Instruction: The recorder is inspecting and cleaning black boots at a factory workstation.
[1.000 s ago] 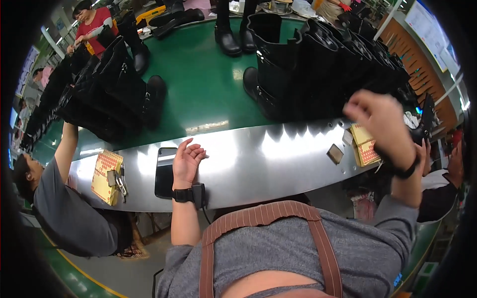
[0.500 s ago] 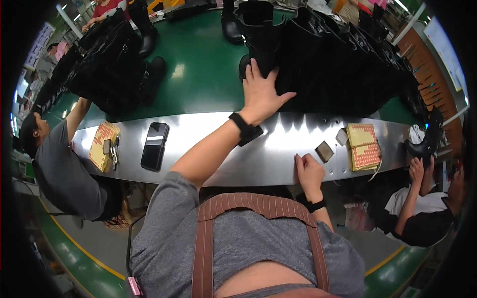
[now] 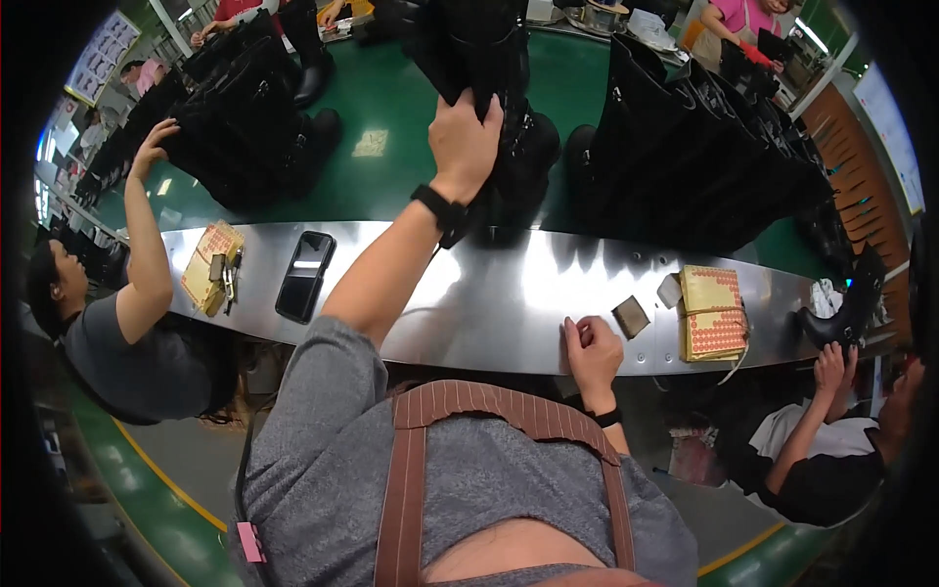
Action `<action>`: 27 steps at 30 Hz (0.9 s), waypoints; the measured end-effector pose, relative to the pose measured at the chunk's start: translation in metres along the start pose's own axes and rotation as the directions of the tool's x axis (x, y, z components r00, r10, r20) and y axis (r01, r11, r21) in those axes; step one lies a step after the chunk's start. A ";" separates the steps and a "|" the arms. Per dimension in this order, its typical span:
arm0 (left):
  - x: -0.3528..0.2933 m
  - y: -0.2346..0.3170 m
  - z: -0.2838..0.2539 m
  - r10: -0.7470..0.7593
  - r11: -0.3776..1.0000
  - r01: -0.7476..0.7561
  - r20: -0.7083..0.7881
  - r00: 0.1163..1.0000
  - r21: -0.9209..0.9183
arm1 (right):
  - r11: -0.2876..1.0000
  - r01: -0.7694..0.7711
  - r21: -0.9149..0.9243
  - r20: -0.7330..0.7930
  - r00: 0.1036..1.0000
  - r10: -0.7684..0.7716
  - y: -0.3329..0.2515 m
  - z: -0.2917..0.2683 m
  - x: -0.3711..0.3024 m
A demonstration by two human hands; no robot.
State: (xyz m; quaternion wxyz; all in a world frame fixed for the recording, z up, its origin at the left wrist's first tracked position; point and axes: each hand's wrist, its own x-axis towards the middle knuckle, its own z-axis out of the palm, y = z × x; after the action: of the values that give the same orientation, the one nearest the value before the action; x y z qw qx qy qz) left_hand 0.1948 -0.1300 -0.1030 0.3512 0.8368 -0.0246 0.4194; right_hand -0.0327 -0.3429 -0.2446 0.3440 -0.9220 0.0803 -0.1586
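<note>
My left hand (image 3: 464,147) reaches over the green tabletop and is closed round a tall black boot (image 3: 469,44), whose upper part runs off at the top edge. Close beside it, a second black boot (image 3: 528,157) shows its rounded toe; dark leather blends together, so I cannot tell where one ends. My right hand (image 3: 594,354) rests at the near rim of the metal strip (image 3: 469,323), its fingers curled in with nothing visible in them. Just beyond that hand lies a small brown block (image 3: 631,317).
Rows of black boots stand at the right (image 3: 685,157) and left (image 3: 235,137). On the metal strip are a phone (image 3: 305,278), yellow-and-red card bundles (image 3: 712,318) and a grey piece (image 3: 670,291). Co-workers sit at the left (image 3: 117,342) and right (image 3: 812,430); others work across the table.
My left hand has closed on a boot and shifted it left, away from the right-hand row. My right hand stays near the rim, fingers curled. The left co-worker's arm has risen to the boots.
</note>
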 end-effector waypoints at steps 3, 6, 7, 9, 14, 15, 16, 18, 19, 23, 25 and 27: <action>-0.048 0.032 -0.064 0.087 0.996 -0.087 -0.016 0.996 -0.015 | 0.902 0.322 0.289 -0.103 0.947 -0.305 -0.026 -0.004 0.017; -0.094 0.045 -0.117 0.185 0.983 -0.175 0.241 0.953 -0.062 | 0.813 0.429 0.393 0.023 0.880 -0.475 -0.058 0.011 0.027; -0.104 0.043 -0.130 0.220 0.975 -0.188 0.356 0.908 -0.122 | 0.814 0.467 0.346 -0.002 0.868 -0.497 -0.069 0.020 0.027; -0.114 0.033 -0.147 0.434 0.901 -0.379 0.429 0.792 -0.212 | 0.810 0.394 0.435 0.147 0.856 -0.495 -0.080 0.031 0.026; -0.124 -0.009 -0.162 0.322 0.945 -0.269 0.375 0.869 -0.188 | 0.844 0.298 0.445 -0.011 0.945 -0.328 -0.075 0.034 0.013; -0.130 -0.015 -0.156 0.251 0.965 -0.206 0.348 0.903 -0.162 | 0.852 0.336 0.402 -0.075 0.939 -0.335 -0.071 0.031 0.012; -0.134 -0.024 -0.153 0.277 0.955 -0.237 0.246 0.929 -0.180 | 0.848 0.288 0.446 -0.139 0.958 -0.253 -0.068 0.027 0.012; -0.145 -0.040 -0.146 0.343 0.937 -0.333 0.098 0.934 -0.104 | 0.820 0.270 0.505 -0.278 0.950 -0.142 -0.063 0.023 0.016; -0.153 -0.046 -0.142 0.390 0.918 -0.387 0.021 0.921 -0.086 | 0.803 0.297 0.517 -0.355 0.928 -0.115 -0.060 0.020 0.019; -0.169 -0.062 -0.135 0.406 0.905 -0.411 -0.061 0.912 -0.112 | 0.748 0.317 0.583 -0.513 0.858 0.037 -0.048 0.013 0.022; -0.164 -0.061 -0.144 0.440 0.885 -0.443 -0.051 0.897 -0.147 | 0.767 0.266 0.583 -0.478 0.876 0.060 -0.036 0.007 0.019; -0.145 -0.051 -0.155 0.457 0.830 -0.514 -0.262 0.850 -0.219 | 0.816 0.178 0.550 -0.362 0.931 0.040 -0.023 0.000 0.014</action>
State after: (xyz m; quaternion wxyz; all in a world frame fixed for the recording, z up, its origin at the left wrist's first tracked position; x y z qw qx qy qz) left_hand 0.0120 -0.0339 -0.1739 0.3480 0.6982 -0.2613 0.5685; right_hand -0.0187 -0.3289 -0.2259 0.5789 -0.7331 0.0557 -0.3526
